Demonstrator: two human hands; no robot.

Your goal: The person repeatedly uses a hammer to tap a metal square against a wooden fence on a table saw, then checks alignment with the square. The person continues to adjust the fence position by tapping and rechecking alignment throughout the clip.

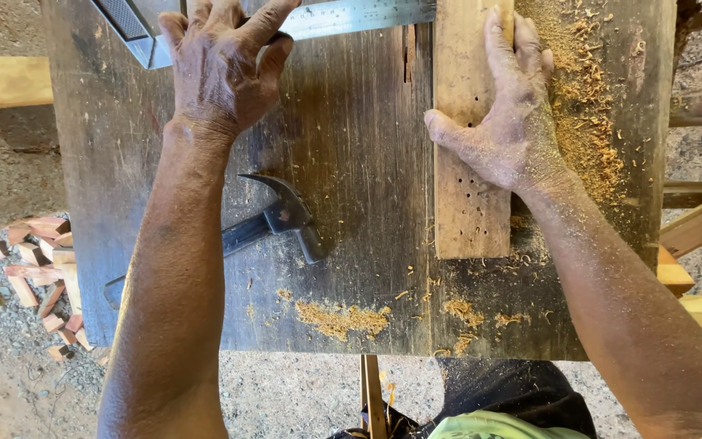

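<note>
Bench: dark, worn top (351, 162), seen from above; sawdust lies in drifts along its right side (587, 122) and near the front edge (341, 319).
Plank: pale, short, lying lengthwise on the bench right of centre (469, 211); its near end is cut square, its far end runs out of frame. A scatter of small holes shows in its face.
Right hand: flat on the plank (513, 122), fingers stretched along its right edge, thumb splayed left across the face. Pressing down, not pinching; nothing is enclosed in it.
Left hand: palm down at the far left of the bench (225, 69), fingers spread over a steel square (343, 18). It rests on the tool; whether any finger curls round the blade I cannot tell.
Square: blade runs along the top of frame toward the plank, stock at upper left (136, 28). Blade end appears to meet the plank's left edge.
Hammer: claw type, lying loose on the bench between the forearms (278, 219), untouched.
Offcuts: small reddish blocks heaped on the ground at left (38, 268).
Progress, judged: sawdust and the square near end suggest cutting is done on this piece; squaring or marking looks in hand. No pencil line visible on the plank; hammer work not begun.
</note>
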